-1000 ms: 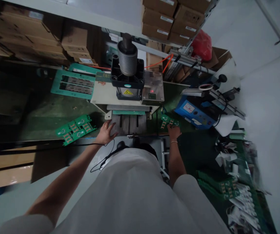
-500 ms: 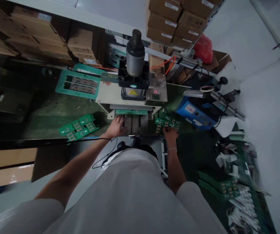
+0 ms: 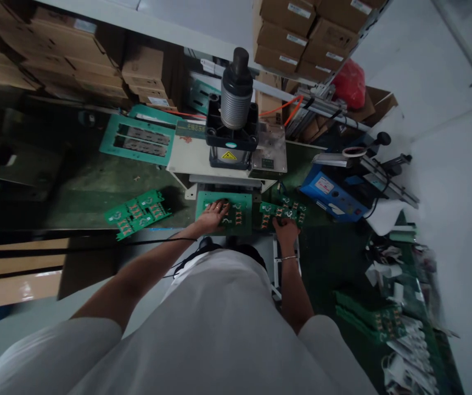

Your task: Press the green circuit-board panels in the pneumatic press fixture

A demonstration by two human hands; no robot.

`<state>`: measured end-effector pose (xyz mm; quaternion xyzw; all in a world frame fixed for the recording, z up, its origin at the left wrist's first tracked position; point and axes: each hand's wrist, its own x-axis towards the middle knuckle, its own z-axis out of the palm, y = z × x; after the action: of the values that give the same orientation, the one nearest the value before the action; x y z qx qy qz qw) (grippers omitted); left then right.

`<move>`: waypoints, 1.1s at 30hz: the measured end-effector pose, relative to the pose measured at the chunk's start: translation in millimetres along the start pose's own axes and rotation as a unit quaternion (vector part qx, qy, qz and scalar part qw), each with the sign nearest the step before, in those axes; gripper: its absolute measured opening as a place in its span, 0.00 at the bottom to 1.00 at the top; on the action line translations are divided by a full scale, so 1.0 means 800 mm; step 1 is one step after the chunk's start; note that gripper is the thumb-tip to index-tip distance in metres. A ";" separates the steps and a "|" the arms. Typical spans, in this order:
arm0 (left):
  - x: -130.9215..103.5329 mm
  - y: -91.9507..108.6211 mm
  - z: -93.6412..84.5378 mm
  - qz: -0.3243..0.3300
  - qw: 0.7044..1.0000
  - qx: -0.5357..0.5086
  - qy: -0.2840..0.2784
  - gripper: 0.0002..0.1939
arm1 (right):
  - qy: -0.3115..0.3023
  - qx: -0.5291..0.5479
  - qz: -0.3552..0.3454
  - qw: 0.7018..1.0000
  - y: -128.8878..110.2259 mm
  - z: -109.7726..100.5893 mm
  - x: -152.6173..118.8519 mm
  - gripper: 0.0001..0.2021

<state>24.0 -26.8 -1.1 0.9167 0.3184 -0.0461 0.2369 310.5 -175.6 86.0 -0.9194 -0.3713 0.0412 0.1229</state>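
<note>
My left hand (image 3: 214, 216) reaches over a green fixture plate (image 3: 201, 198) at the front of a bench press (image 3: 236, 126). Its fingers stretch across a green circuit board (image 3: 238, 214) lying in the plate and touch it; the palm hides the board's left part. To the right, my right hand (image 3: 287, 230) grips the near edge of another green circuit board panel (image 3: 280, 210) with copper-coloured patches. Several similar circuit boards (image 3: 138, 214) lie in an overlapping pile on the bench to the left of the press.
A blue machine (image 3: 330, 192) stands right of the press. Teal frame plates (image 3: 137, 140) lie at the back left. Cardboard boxes (image 3: 71, 49) line the rear. A black cable (image 3: 137, 243) runs along the front edge. More green boards (image 3: 363, 318) lie at lower right.
The fixture plate has come out from under the press towards me, showing the board in it. My left hand has moved right onto that board. My right hand stays on its panel.
</note>
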 end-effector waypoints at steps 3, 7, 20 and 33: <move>0.013 0.010 -0.009 0.017 1.000 0.018 -0.016 0.54 | -0.009 0.001 0.002 1.000 -0.001 0.001 -0.003 0.17; 0.018 0.016 -0.028 0.026 0.999 0.020 -0.002 0.56 | -0.015 -0.002 -0.003 1.000 -0.007 0.006 -0.008 0.17; -0.208 -0.229 -0.034 -0.297 0.952 -0.034 0.070 0.52 | -0.074 -0.029 -0.122 0.989 -0.117 0.064 -0.048 0.16; -0.133 -0.170 -0.017 -0.091 0.990 -0.047 0.102 0.48 | -0.167 -0.127 -0.187 0.960 -0.193 0.120 -0.069 0.24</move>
<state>-143.3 13.1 -19.1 0.8718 0.4247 0.0412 0.2405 150.9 -87.6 31.8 -0.8219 -0.5538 0.1226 -0.0529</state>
